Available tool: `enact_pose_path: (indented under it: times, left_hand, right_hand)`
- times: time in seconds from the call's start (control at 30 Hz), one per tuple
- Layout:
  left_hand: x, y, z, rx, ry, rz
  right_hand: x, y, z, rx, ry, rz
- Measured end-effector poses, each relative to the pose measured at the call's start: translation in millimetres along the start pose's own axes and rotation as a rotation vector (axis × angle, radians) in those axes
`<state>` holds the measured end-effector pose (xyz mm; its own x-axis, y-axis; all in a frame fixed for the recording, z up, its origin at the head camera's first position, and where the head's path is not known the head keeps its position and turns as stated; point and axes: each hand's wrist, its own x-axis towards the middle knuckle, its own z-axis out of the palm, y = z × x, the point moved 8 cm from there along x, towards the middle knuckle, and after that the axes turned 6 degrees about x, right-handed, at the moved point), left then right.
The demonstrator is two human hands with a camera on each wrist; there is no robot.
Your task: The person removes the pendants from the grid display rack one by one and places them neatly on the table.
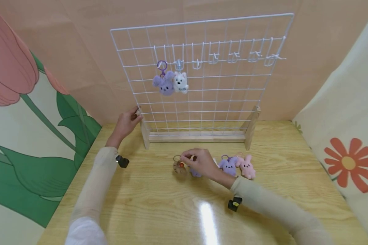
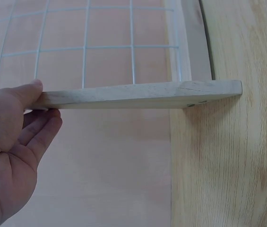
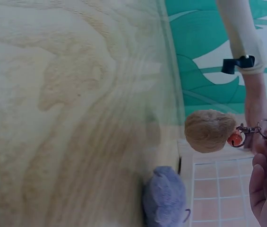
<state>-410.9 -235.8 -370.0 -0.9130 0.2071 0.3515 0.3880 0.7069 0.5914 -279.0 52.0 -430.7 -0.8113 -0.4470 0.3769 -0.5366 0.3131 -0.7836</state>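
My left hand (image 1: 126, 124) grips the top of the wooden side post (image 2: 138, 96) of a white wire grid rack, thumb on one face and fingers on the other. With thumb and fingertips my right hand (image 1: 203, 165) pinches the metal ring of a brown plush keychain (image 3: 209, 131), which has a small orange-red bell (image 3: 235, 138). A purple plush keychain (image 1: 195, 172) lies beside that hand, partly hidden by it. On the rack's hooks hang a purple plush keychain (image 1: 166, 85) and a white plush dog keychain (image 1: 180, 82).
To the right on the wooden table (image 1: 159, 211) lie another purple plush keychain (image 1: 229, 166) and a pink plush rabbit keychain (image 1: 247, 168). Something white shows behind the right hand. Several bare hooks line the grid's upper right. A flowered cloth (image 1: 348, 163) borders the right side.
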Motion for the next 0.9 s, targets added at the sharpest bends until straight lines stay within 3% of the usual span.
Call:
enact_pose_path:
  times: [0.4, 0.9]
  left_hand:
    - [-0.9, -1.0, -0.2, -0.014, 0.002, 0.010]
    - [0.0, -1.9, -0.5, -0.008, 0.015, 0.021]
  right_hand:
    - [-10.1, 21, 18, 0.017, -0.087, 0.074]
    - [-0.2, 40, 11, -0.025, -0.039, 0.054]
